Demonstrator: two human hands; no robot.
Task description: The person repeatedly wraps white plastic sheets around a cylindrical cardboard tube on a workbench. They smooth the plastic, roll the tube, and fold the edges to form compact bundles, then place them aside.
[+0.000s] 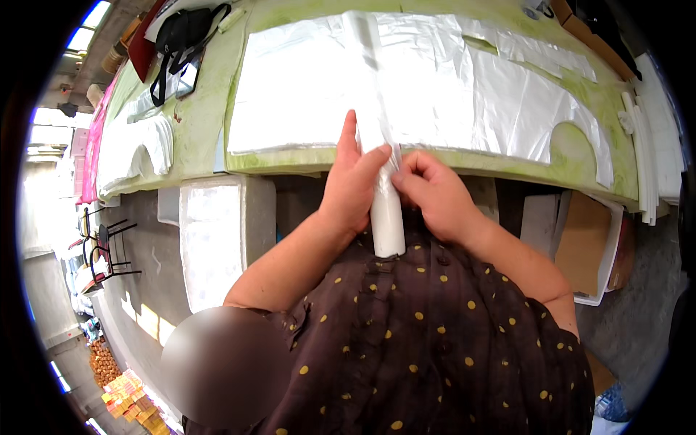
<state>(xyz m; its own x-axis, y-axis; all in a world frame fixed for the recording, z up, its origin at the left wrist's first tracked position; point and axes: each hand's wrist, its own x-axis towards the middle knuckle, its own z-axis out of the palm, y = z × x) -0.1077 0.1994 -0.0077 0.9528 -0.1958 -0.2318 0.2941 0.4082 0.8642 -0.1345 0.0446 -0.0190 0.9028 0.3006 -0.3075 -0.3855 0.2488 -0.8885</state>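
A long white roll (388,226) of thin plastic lies across a flat stack of white plastic bags (297,87), its near end reaching over the table edge to my body. My left hand (348,185) holds the roll from its left side, thumb laid over the top and index finger stretched out along it. On the other side, my right hand (438,196) has its thumb and bent index finger pinched together at the roll's loose plastic edge. The bags have curved cut-outs at their right end. My left hand's lower fingers are hidden.
The table (196,116) has a pale green cover. At its left are more white bags (148,148), a black bag (181,32) and a phone (188,76). A plastic-wrapped white block (210,232) and a cardboard-lined box (583,239) stand below. White tubes (641,159) lean at right.
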